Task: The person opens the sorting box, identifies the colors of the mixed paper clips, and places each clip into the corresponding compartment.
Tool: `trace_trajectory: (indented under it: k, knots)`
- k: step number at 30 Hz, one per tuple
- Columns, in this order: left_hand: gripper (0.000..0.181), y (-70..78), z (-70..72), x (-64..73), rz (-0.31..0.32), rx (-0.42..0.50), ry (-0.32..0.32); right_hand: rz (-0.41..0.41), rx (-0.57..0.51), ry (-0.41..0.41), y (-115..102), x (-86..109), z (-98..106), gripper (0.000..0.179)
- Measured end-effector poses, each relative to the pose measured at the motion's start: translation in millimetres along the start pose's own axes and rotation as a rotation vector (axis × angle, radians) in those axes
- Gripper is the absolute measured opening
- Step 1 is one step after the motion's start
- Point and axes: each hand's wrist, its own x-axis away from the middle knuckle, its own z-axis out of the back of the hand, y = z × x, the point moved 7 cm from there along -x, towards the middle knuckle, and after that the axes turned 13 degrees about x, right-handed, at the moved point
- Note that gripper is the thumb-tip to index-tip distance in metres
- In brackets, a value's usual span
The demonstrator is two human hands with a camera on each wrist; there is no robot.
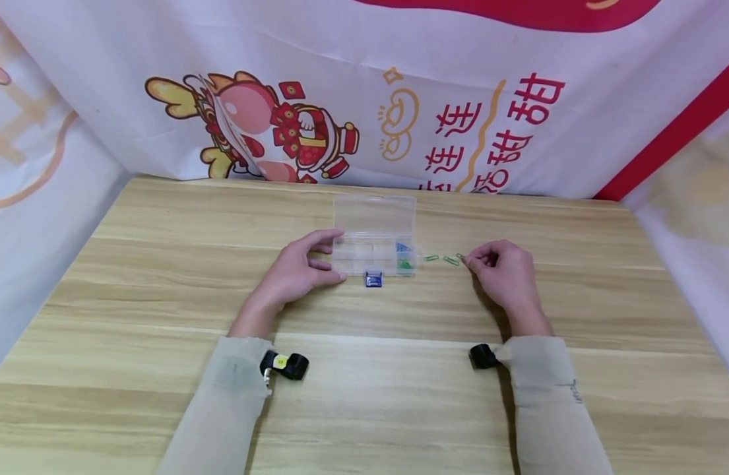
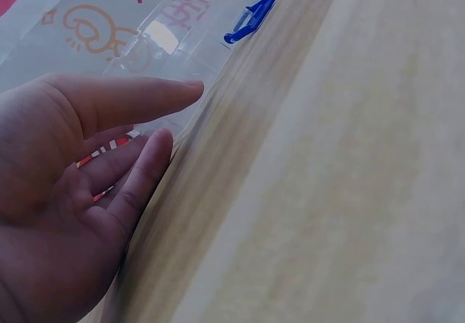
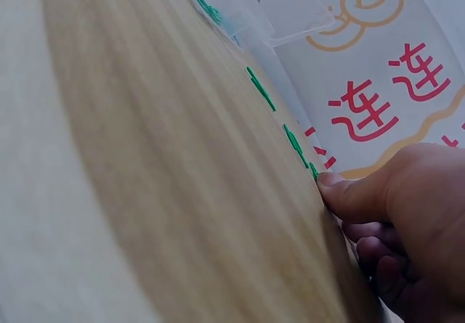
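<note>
A clear plastic compartment box [image 1: 355,265] lies with its lid [image 1: 374,214] raised at the back and a blue latch [image 1: 373,280] at the front. My left hand [image 1: 295,267] holds its left end, thumb at the front corner and forefinger near the hinge. Inside the right-hand compartments are blue clips [image 1: 402,247] and green clips [image 1: 404,264]. To the right of the box, two green paper clips [image 1: 451,260] lie on the table in a row. My right hand [image 1: 507,274] pinches another green paper clip [image 3: 314,170] between thumb and forefinger at the row's right end.
The wooden table [image 1: 370,402] carries everything. Behind it hangs a white printed cloth [image 1: 364,132] with red characters and a cartoon figure. Both wrists wear a black camera [image 1: 483,356].
</note>
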Motion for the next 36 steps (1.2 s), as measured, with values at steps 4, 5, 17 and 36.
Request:
trace_trajectory:
  k: [4, 5, 17, 36]
  knots:
    - [0.078, -0.1, -0.1, -0.1, 0.005, 0.004, 0.000, 0.031, 0.015, -0.019, -3.6, 0.7, -1.1, 0.019]
    - [0.078, -0.2, -0.1, -0.2, 0.006, 0.004, 0.000, 0.040, 0.018, -0.019, -4.0, 0.7, -1.5, 0.019]
    - [0.079, -1.4, -0.2, -0.2, 0.006, 0.029, -0.001, 0.073, 0.038, 0.059, -5.5, 1.3, 0.6, 0.017]
    - [0.078, 1.2, -1.1, 0.2, -0.002, 0.008, -0.004, 0.092, 0.091, -0.018, -8.9, 0.6, -2.6, 0.024]
